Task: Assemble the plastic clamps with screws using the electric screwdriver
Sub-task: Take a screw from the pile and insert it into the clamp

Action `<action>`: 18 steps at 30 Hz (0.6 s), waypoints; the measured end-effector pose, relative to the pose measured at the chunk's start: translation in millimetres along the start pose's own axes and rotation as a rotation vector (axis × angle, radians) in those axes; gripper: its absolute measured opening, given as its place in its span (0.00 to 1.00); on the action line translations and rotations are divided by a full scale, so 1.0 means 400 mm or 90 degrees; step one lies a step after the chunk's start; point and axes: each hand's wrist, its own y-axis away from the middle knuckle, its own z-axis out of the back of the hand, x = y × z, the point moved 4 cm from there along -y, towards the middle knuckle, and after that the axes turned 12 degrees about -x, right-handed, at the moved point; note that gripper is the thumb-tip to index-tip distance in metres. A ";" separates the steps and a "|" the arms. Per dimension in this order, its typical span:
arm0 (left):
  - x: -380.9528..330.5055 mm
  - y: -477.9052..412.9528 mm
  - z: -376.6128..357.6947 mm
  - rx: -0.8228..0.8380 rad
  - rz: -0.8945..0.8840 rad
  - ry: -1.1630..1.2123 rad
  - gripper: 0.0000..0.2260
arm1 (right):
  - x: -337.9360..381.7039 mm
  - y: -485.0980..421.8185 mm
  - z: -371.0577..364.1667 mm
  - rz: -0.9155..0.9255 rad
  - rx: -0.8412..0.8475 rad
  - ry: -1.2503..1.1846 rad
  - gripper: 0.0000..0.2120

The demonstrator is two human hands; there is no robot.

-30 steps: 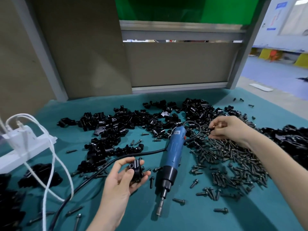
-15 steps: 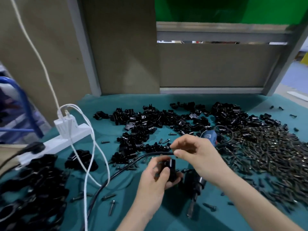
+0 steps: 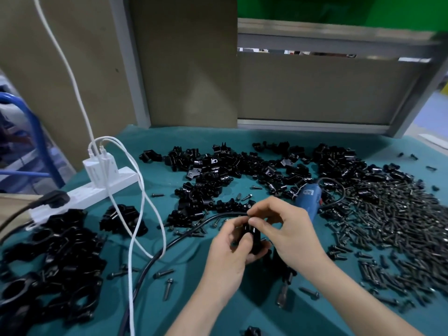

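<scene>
In the head view, near the middle of the teal mat (image 3: 155,146), the left hand (image 3: 226,255) grips a black plastic clamp (image 3: 253,238), fingers and thumb curled round its body. The right hand (image 3: 291,235) pinches thumb and forefinger together at the clamp's top edge, and whether a screw sits between them cannot be told. The blue electric screwdriver (image 3: 308,198) lies just beyond the right hand, with the heap of screws (image 3: 400,226) to the right, loose clamps (image 3: 242,170) farther back and a white power strip (image 3: 97,194) at the left.
</scene>
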 end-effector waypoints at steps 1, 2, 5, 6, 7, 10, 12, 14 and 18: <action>0.000 0.000 -0.001 0.002 0.000 0.000 0.11 | 0.000 0.001 -0.001 0.008 -0.010 0.001 0.09; 0.001 0.000 -0.001 0.004 -0.001 0.000 0.11 | -0.001 0.002 -0.001 0.015 -0.021 -0.003 0.09; 0.003 -0.001 0.000 0.010 -0.008 -0.001 0.12 | 0.005 0.005 -0.001 0.056 -0.031 0.002 0.09; 0.005 -0.003 0.000 0.012 -0.012 -0.006 0.12 | 0.011 0.005 -0.001 0.083 -0.025 0.014 0.08; 0.007 -0.005 0.001 0.012 -0.015 -0.012 0.12 | 0.018 0.007 0.000 0.119 -0.018 0.029 0.08; 0.015 -0.011 0.005 0.004 -0.015 -0.022 0.11 | 0.032 0.012 -0.003 0.230 0.025 0.083 0.06; 0.018 -0.013 0.006 0.010 -0.017 -0.030 0.11 | 0.024 0.010 -0.001 0.210 0.023 0.078 0.07; 0.019 -0.012 0.006 0.035 -0.016 -0.037 0.14 | 0.010 0.004 0.007 0.148 0.000 0.039 0.09; 0.024 -0.014 0.006 0.070 0.001 -0.065 0.22 | -0.002 0.000 0.018 0.104 -0.010 0.010 0.13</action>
